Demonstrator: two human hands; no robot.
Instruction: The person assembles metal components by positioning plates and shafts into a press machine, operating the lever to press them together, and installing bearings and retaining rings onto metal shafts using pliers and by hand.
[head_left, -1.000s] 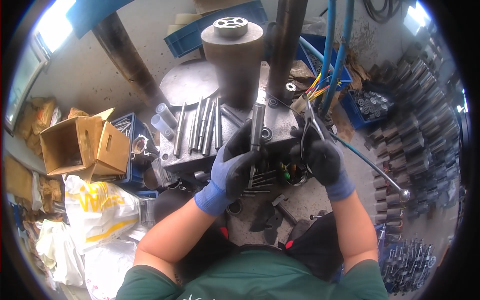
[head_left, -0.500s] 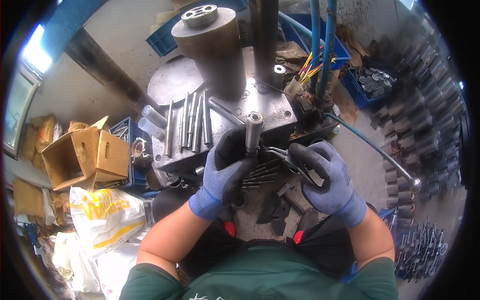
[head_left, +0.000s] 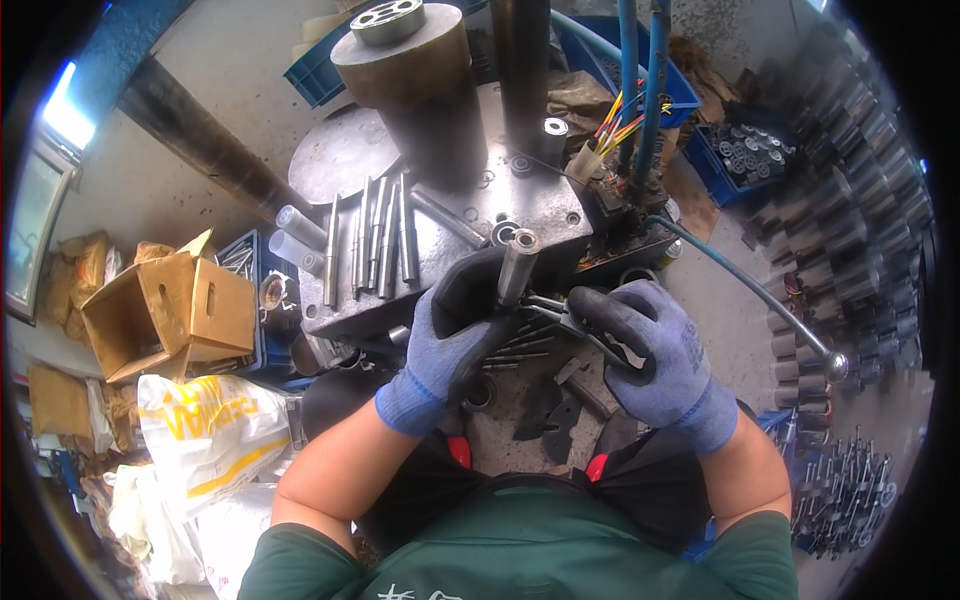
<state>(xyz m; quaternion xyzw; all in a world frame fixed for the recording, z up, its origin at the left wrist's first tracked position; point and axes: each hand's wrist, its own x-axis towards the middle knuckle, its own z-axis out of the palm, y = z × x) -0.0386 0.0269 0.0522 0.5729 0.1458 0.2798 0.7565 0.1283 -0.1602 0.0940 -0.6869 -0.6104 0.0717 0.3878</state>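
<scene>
Upright in my left hand (head_left: 445, 335), gloved in blue with black-coated fingers, is a steel shaft (head_left: 517, 270) with a hole in its top end. It leans slightly to the right. My right hand (head_left: 655, 360), gloved alike, is closed round a pair of pliers (head_left: 577, 322). The plier tips reach the shaft's side, just above my left fingers. Whether they grip anything there is too small to tell. Behind the shaft, a dark-centred ring (head_left: 505, 232) lies near the edge of the steel press table (head_left: 540, 215).
Several steel shafts (head_left: 383, 240) lie on the table's left, beside translucent plastic tubes (head_left: 297, 228). A thick press ram (head_left: 425, 110) stands behind. At left are an open cardboard box (head_left: 205, 315) and a white bag (head_left: 210, 430); a ball-ended lever (head_left: 790, 315) slants down at right.
The shaft's top has tilted right, uncovering the ring behind it. The pliers stay against the shaft's side, and both hands have hardly moved. The view has shifted slightly.
</scene>
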